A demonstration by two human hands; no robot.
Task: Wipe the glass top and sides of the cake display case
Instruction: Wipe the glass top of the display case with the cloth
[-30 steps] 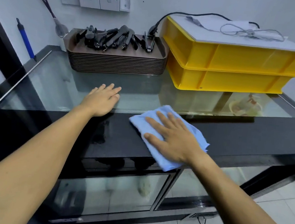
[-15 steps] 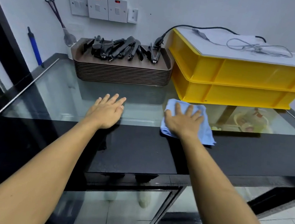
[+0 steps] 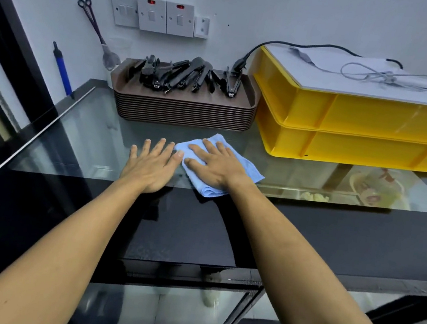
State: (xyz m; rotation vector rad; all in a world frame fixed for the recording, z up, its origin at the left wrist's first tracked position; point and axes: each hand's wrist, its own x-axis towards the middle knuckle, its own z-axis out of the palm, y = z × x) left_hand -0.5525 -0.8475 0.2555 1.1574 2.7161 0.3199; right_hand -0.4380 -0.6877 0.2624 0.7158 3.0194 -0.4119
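On the glass top (image 3: 88, 141), in front of the trays (image 3: 183, 109), the right hand (image 3: 217, 166) presses flat, fingers straight, on the blue cloth (image 3: 246, 168). The left hand (image 3: 152, 166) rests flat just left of the cloth. Yellow crates (image 3: 359, 128) stand right of the trays.

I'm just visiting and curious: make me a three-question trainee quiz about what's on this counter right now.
1. True or false: the right hand lies flat on the blue cloth.
2. What sits on the stack of brown trays? A) black tongs B) cups C) folded towels
3. Fill in: the left hand rests with straight fingers on the glass top, just ____ of the cloth.

Key: 1 true; 2 A, the black tongs; 3 left.
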